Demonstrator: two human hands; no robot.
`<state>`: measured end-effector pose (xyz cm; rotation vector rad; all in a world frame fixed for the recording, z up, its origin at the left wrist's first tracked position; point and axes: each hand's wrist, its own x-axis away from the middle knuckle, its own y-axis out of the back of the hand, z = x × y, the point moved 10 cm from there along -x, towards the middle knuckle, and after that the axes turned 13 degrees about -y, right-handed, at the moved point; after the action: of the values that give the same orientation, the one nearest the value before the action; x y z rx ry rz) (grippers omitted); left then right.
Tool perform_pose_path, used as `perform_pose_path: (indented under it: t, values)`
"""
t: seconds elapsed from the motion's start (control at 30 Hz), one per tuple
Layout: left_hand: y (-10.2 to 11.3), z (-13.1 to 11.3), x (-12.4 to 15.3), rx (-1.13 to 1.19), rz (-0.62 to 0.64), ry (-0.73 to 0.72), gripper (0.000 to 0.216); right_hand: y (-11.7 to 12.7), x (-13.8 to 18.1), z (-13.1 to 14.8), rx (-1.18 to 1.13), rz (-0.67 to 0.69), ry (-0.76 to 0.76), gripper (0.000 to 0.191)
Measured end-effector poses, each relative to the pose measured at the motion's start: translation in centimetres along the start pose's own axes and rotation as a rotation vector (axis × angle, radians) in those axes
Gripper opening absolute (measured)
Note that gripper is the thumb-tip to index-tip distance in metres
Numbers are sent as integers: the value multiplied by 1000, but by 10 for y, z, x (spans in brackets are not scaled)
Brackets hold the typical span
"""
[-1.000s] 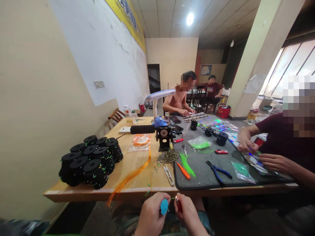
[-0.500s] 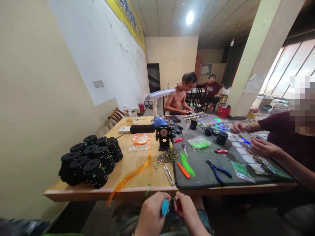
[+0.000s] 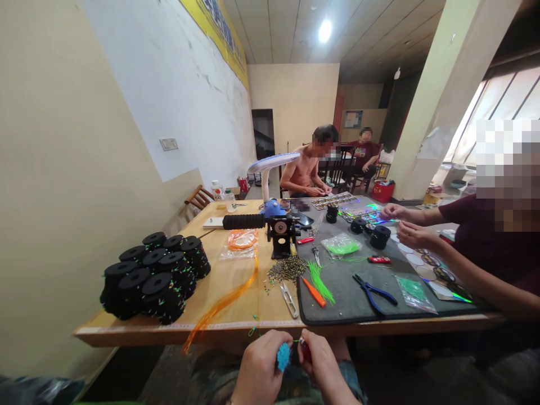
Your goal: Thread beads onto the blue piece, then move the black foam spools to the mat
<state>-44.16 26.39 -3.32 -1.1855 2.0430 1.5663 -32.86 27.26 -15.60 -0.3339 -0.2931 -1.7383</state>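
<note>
Fingers [image 3: 278, 337] of your left hand [image 3: 259, 360] are clamping a blue bundle [image 3: 283, 356]; your right hand [image 3: 320, 355] is gripping a red lighter [image 3: 306, 352].

I record my left hand [image 3: 261, 360] and right hand [image 3: 323, 360] close together but apart, both curled in closed grips, wrists [image 3: 338, 385] angled inward.

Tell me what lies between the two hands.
In the head view, a thin green strand spans the gap from the left hand to the right hand; the blue bundle in the left hand juts in below it.
</note>
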Motion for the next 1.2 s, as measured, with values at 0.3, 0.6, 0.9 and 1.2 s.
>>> perform_pose_path:
  t: [0.3, 0.6, 0.9, 1.2]
  values:
    - [0, 1, 1, 11, -12, -1, 28, 0, 0, 0, -4, -1, -7, 67]
    - [3, -2, 0, 25, -31, -18, 24, -1, -4, -6, -42, 12, -37, 68]
    - [3, 1, 0, 91, -37, 14, 18, 1, 1, 1, -23, 0, -25, 69]
    - [13, 15, 5, 242, -194, 168, 10, 109, 15, 72, 404, -492, 282, 44]
